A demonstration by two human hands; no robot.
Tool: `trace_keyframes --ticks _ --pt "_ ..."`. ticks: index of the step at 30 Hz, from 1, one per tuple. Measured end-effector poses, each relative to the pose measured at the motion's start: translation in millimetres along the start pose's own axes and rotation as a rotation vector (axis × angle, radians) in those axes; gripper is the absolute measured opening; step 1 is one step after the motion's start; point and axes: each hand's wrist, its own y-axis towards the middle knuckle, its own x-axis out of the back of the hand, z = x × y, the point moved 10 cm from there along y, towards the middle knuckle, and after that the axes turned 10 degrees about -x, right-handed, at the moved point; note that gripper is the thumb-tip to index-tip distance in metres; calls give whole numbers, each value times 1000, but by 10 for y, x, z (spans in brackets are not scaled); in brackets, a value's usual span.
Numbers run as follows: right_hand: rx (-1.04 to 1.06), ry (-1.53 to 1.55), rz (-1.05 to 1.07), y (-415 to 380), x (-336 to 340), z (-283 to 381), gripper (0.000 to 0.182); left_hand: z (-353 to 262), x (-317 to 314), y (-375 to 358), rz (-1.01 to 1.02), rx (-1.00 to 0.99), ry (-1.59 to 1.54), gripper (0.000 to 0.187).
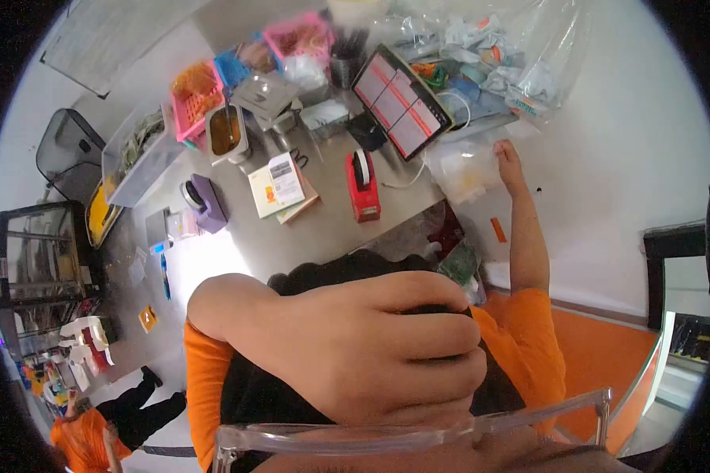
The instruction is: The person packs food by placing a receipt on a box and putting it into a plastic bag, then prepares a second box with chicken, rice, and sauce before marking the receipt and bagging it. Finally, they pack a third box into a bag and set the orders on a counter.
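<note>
Evidently, the clear bag (pixel 465 169) has something pale and yellowish inside and is in the grasp of the right hand (pixel 509 164), whose thumb and fingers are clamped together on its right edge; whether its mouth is sealed or open cannot be made out. It is at the far right end of the bench (pixel 327 235), just beside the tablet (pixel 402 102), and whether the bench bears any of its weight is unclear. The left hand (pixel 386 339) is raised close in front of the wearer, back of the hand to the view, its fingers bent and lying side by side; the palm and fingertips are hidden, so whether they close on anything cannot be told. As for what is done, then, the bag has contents and is in hand; as for what is left, the pictures do not settle whether more filling or closing is called for. The red tape dispenser (pixel 364 193) and the purple tape dispenser (pixel 206 203) stand on the bench with no hand on them, and a stack of cards (pixel 276 189) lies between the two. A co-worker (pixel 87 433) in orange is well apart, at the lower left
</note>
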Motion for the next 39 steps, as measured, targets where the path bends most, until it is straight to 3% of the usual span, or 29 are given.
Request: trace_keyframes --ticks 2,6,7,8,9,10,11,12,13,14,15,17,18,20,21,22,24,25,27,28,30,31,34,35,36,37,39 --pt "-311 188 -260 -166 415 215 26 -87 -68 -18 44 -58 -34 18" --pt "-63 253 -559 -636 1172 1493 29 -273 -387 -97 289 -118 -42 16" --pt "-72 448 -655 -854 1216 1914 30 -200 -515 -197 361 -16 -101 13" --pt "-83 634 -754 -1131 1140 2236 31 -32 -691 -389 589 160 -135 13" --pt "-3 388 -835 -1381 1081 2545 32 140 -806 -654 818 332 -168 13" --pt "70 138 -911 -1625 960 2833 32 375 -704 -960 713 656 -280 20" --pt "213 -7 -885 -1824 638 3163 36 547 -684 -1194 627 801 -273 40" --pt "259 138 -781 -1974 297 3347 36 648 -583 -1280 388 708 -202 48" --pt "374 79 -585 -2074 -98 3568 32 693 -472 -1434 150 613 -135 56" --pt "477 41 -372 -2212 -520 3765 29 748 -472 -1700 -78 633 -312 62" --pt "558 297 -137 -2282 -976 3758 17 792 -427 -1940 -305 650 -484 68" --pt "630 0 68 -2490 -1512 4080 18 812 -395 -2453 -602 934 -656 59" --pt "569 97 46 -2486 -1535 4059 21 747 -379 -2703 -757 1073 -736 54" --pt "438 287 14 -2487 -1630 3947 28 453 -216 -2936 -676 1121 -669 37" --pt "434 145 -185 -2510 -1488 4031 35 282 -189 -3232 -388 1152 -437 31" --pt "410 69 -69 -2483 -1623 4099 40 99 -166 -3535 -106 1158 -205 27" --pt "363 -87 169 -2455 -1913 4157 50 -377 16 -3497 65 1025 -150 25" --pt "537 -116 341 -2554 -2158 4158 48 -546 161 -3362 58 954 -129 28" --pt "698 -115 386 -2697 -2319 4217 42 -863 431 -3129 49 812 -84 33" --pt "780 -113 406 -2787 -2384 4295 40 -939 579 -3301 -59 892 -34 35" --pt "484 -1 546 -2811 -2499 4260 29 -1186 797 -3800 -276 1048 65 39" --pt "330 52 616 -2851 -2566 4222 24 -1317 828 -3943 -316 1019 137 36" --pt "312 -21 1029 -3106 -2920 4204 14 -1623 1068 -4305 -696 1083 281 32" --pt "305 -68 1194 -3210 -2986 4131 17 -1754 1108 -4449 -973 1107 169 32" --pt "299 -117 1355 -3306 -3015 4013 21 -1904 1224 -4479 -920 1050 291 34" --pt "293 -169 1512 -3431 -3056 3896 25 -2012 1307 -4602 -976 1119 317 35" --pt "178 683 1477 -3333 -3111 3989 30 -2197 1421 -4775 -1044 1177 351 36"
